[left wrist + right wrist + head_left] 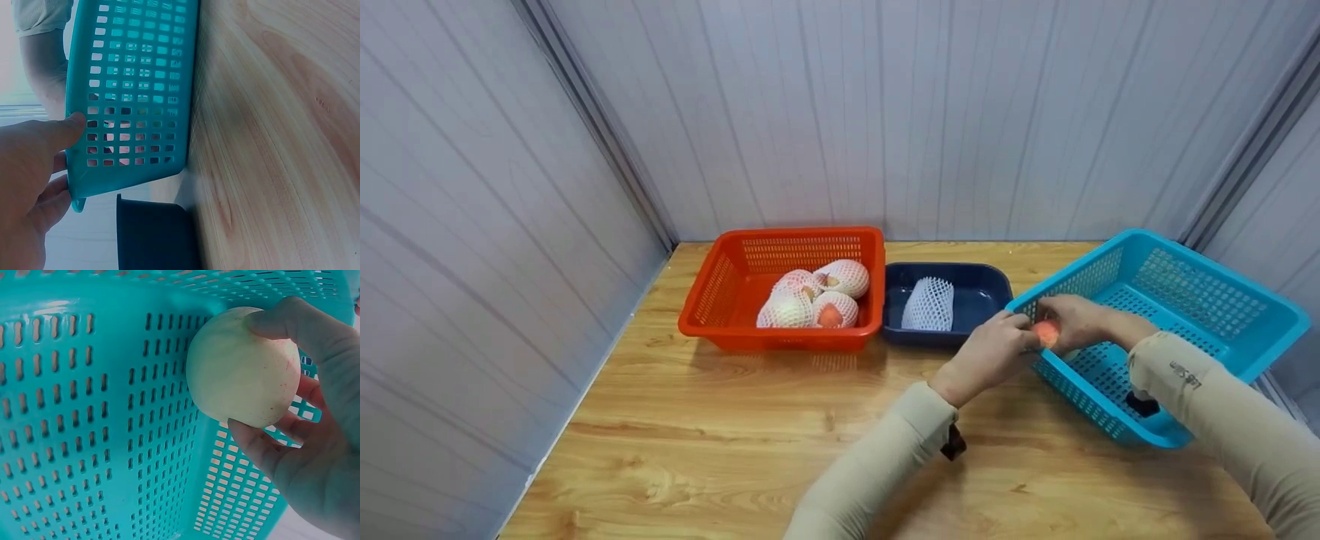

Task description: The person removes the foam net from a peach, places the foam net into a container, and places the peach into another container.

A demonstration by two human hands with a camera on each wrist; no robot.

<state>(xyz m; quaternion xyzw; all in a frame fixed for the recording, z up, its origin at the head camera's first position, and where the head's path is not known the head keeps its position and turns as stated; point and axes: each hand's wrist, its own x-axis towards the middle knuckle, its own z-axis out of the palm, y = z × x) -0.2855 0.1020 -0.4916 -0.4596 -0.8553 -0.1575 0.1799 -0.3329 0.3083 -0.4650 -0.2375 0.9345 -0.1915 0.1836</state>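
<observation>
My right hand [1072, 319] holds a peach [242, 371] inside the near left corner of a turquoise plastic basket [1279, 319]. The thumb lies on top of the fruit, with the fingers around its side and underneath. The peach is pale yellow-green with pink specks in the right wrist view, while a reddish side shows from the head. At that same corner my left hand [25, 180] grips the basket's rim, thumb on the outer wall and fingers over the edge. The basket looks tilted in the left wrist view, but whether it is lifted I cannot tell.
An orange basket [780, 340] on the left holds several fruits [836, 309] in white foam nets. Between the two baskets stands a dark blue tray [986, 300] with an unfilled-looking foam net [928, 304] in it. Panelled walls [825, 112] border the wooden table [675, 442].
</observation>
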